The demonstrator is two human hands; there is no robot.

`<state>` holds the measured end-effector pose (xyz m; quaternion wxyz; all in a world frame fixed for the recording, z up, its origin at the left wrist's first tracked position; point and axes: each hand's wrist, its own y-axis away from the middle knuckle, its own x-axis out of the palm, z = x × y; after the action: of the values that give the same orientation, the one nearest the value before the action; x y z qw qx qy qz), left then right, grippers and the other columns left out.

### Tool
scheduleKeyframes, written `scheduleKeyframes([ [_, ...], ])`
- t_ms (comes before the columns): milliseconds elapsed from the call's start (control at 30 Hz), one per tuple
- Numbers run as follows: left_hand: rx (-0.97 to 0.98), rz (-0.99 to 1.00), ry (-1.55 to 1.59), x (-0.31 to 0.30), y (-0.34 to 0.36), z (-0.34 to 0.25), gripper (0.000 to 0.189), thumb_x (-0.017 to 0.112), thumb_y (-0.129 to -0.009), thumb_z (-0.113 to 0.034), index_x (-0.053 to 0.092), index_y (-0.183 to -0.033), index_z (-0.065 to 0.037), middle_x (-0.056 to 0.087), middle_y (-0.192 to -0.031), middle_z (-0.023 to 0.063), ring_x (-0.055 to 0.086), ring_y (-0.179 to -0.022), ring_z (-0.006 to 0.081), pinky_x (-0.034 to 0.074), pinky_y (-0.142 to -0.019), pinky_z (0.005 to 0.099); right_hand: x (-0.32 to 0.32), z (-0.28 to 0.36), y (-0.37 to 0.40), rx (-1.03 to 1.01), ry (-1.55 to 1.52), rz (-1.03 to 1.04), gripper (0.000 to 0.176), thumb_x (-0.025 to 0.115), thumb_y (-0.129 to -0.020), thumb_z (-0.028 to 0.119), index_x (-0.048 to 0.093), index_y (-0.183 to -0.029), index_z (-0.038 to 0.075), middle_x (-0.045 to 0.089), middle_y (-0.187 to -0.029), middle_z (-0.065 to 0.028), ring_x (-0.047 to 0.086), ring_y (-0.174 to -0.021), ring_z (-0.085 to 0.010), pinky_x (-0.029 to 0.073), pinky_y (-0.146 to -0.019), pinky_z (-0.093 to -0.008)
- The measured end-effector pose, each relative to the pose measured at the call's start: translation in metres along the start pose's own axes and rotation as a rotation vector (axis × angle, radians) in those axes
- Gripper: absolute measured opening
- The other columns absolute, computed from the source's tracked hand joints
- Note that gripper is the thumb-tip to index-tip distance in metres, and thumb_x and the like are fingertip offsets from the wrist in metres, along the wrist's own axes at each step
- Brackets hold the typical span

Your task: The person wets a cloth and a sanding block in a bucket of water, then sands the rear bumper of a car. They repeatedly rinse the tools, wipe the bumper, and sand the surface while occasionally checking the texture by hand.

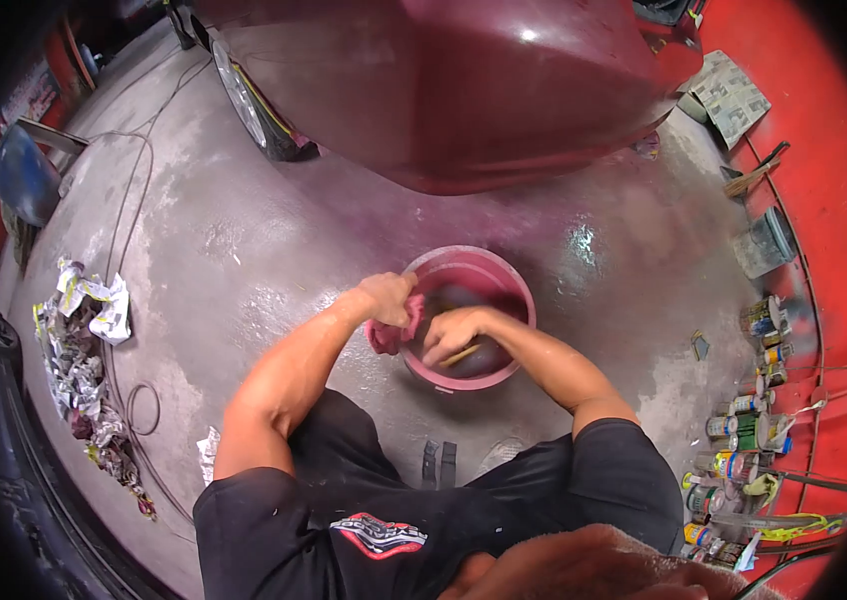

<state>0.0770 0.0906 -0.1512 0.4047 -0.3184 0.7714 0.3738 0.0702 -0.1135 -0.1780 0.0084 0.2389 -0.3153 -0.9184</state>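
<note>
A pink plastic bucket (471, 255) stands on the floor in front of me, with dark liquid inside. My left hand (391, 298) is at the bucket's left rim, its fingers closed around a crumpled red cloth (387, 337) that hangs at the outer side. Inside the bucket's opening, my right hand (456, 332) reaches down with bent fingers, slightly blurred. Along those fingers shows a thin flat yellow piece (462, 356), partly hidden by the hand.
A dark red car body (444, 95) with a front wheel (249, 105) stands ahead. Paint cans (744, 432) and a grey bucket (766, 245) line the red wall at right. Crumpled paper (79, 370) and a cable (134, 190) lie at left, near a black car (19, 450).
</note>
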Motion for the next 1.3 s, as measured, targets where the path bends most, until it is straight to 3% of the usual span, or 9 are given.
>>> scheduleKeyframes([
  [133,0.091,-0.12,-0.039,0.008,-0.006,-0.004,0.042,0.068,-0.075,-0.024,0.066,-0.113,-0.005,0.07,-0.103,0.0245,0.066,-0.103,0.0408,0.053,-0.091,0.0486,-0.059,-0.007,0.029,-0.027,0.1,-0.275,0.049,0.064,-0.091,0.049,0.075,-0.092,0.001,0.073,-0.085,-0.0146,0.068,-0.079,-0.024,0.052,-0.074,-0.0401],
  [267,-0.01,0.119,-0.173,0.016,-0.005,-0.014,0.046,0.069,-0.077,-0.025,0.066,-0.12,-0.009,0.068,-0.115,0.021,0.064,-0.111,0.0387,0.052,-0.095,0.0475,-0.098,0.049,0.094,-0.036,0.156,-0.534,0.042,0.064,-0.093,0.042,0.075,-0.094,0.002,0.073,-0.087,-0.0165,0.068,-0.076,-0.0214,0.052,-0.073,-0.0383],
  [400,0.05,0.19,-0.165,0.01,-0.009,-0.005,0.053,0.072,-0.077,-0.031,0.065,-0.128,-0.018,0.066,-0.124,0.0158,0.062,-0.116,0.0377,0.049,-0.1,0.047,-0.102,0.104,0.129,-0.375,0.186,-1.395,0.043,0.065,-0.094,0.021,0.06,-0.136,0.012,0.071,-0.085,-0.018,0.066,-0.066,-0.0214,0.053,-0.07,-0.035],
  [567,0.021,0.225,-0.059,0.01,-0.016,0.005,0.057,0.072,-0.08,-0.04,0.062,-0.132,-0.019,0.066,-0.124,0.017,0.062,-0.116,0.0367,0.049,-0.099,0.0466,-0.127,0.138,0.155,-0.081,0.269,-1.925,0.072,0.054,-0.091,0.008,0.031,-0.157,0.029,0.059,-0.058,-0.0174,0.061,-0.052,-0.0325,0.053,-0.063,-0.0388],
  [700,-0.012,0.161,-0.062,0.002,-0.01,0.0,0.056,0.071,-0.083,-0.041,0.06,-0.132,-0.018,0.068,-0.119,0.0181,0.063,-0.111,0.0387,0.05,-0.095,0.0469,-0.142,0.137,0.121,0.118,0.523,-1.819,0.083,0.057,-0.08,0.011,0.032,-0.154,0.04,0.063,-0.061,-0.0187,0.063,-0.056,-0.0421,0.053,-0.058,-0.0543],
  [867,0.023,0.28,-0.102,0.001,-0.02,0.003,0.06,0.071,-0.083,-0.043,0.056,-0.136,-0.018,0.067,-0.122,0.0174,0.062,-0.114,0.0381,0.049,-0.097,0.0466,-0.112,0.121,0.051,0.184,0.542,-1.369,0.071,0.055,-0.083,0.011,0.046,-0.148,0.037,0.065,-0.069,-0.0197,0.066,-0.062,-0.0356,0.053,-0.061,-0.0503],
  [1133,0.007,0.133,-0.047,-0.017,-0.002,-0.026,0.054,0.069,-0.084,-0.042,0.063,-0.13,-0.014,0.068,-0.121,0.0185,0.063,-0.114,0.0377,0.05,-0.097,0.0475,-0.092,0.064,0.056,-0.307,0.275,-0.846,0.049,0.055,-0.092,0.02,0.057,-0.14,0.017,0.067,-0.076,-0.0198,0.065,-0.073,-0.0386,0.049,-0.075,-0.0495],
  [1200,-0.059,0.152,-0.159,-0.021,-0.006,-0.034,0.045,0.068,-0.085,-0.041,0.068,-0.118,-0.012,0.069,-0.114,0.0174,0.065,-0.11,0.0363,0.052,-0.094,0.0472,-0.097,0.035,0.06,-0.379,0.419,-1.001,0.031,0.056,-0.092,0.025,0.072,-0.115,0.01,0.068,-0.077,-0.0195,0.066,-0.075,-0.0373,0.049,-0.075,-0.0482],
  [1300,-0.096,-0.076,-0.3,-0.039,-0.006,-0.035,0.034,0.067,-0.087,-0.04,0.072,-0.098,-0.008,0.071,-0.105,0.0153,0.068,-0.1,0.0338,0.054,-0.085,0.0457,-0.109,0.04,0.104,0.032,0.274,-0.611,0.031,0.058,-0.092,0.032,0.07,-0.088,0.003,0.068,-0.081,-0.0172,0.065,-0.079,-0.0345,0.05,-0.075,-0.045],
])
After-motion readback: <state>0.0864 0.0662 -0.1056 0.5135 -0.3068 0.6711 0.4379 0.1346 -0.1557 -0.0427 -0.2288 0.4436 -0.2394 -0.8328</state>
